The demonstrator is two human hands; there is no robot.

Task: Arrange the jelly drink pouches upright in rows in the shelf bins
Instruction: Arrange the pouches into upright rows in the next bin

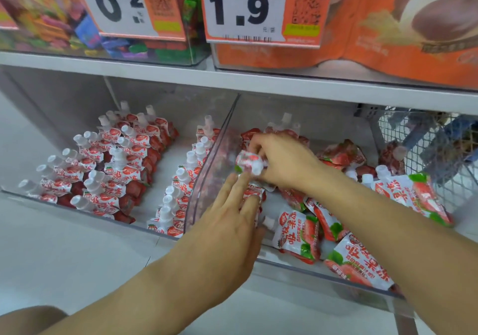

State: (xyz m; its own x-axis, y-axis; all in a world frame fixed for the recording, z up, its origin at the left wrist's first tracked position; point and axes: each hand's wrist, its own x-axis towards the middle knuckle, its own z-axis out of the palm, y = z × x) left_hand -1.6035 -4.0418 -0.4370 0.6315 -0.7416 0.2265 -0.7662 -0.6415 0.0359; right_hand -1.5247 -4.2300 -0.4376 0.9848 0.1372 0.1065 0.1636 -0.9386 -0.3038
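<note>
Two clear shelf bins hold red-and-white strawberry jelly pouches with white caps. The left bin (77,206) has upright pouches (119,169) in rows, plus a single row (178,192) along its right wall. In the right bin (310,270) several pouches (300,234) lie loose and flat. My right hand (282,161) grips one pouch (248,162) near the bin's left wall. Just below it, my left hand (227,228) reaches in with straight fingers that press on upright pouches (252,192) at the front left.
The shelf above (232,81) carries a clear bin of colourful candy (64,24) and orange snack bags (401,37), with price tags 0.2 and 1.9 hanging in front. A wire basket (426,143) stands at the right. A clear divider wall (217,164) separates the two bins.
</note>
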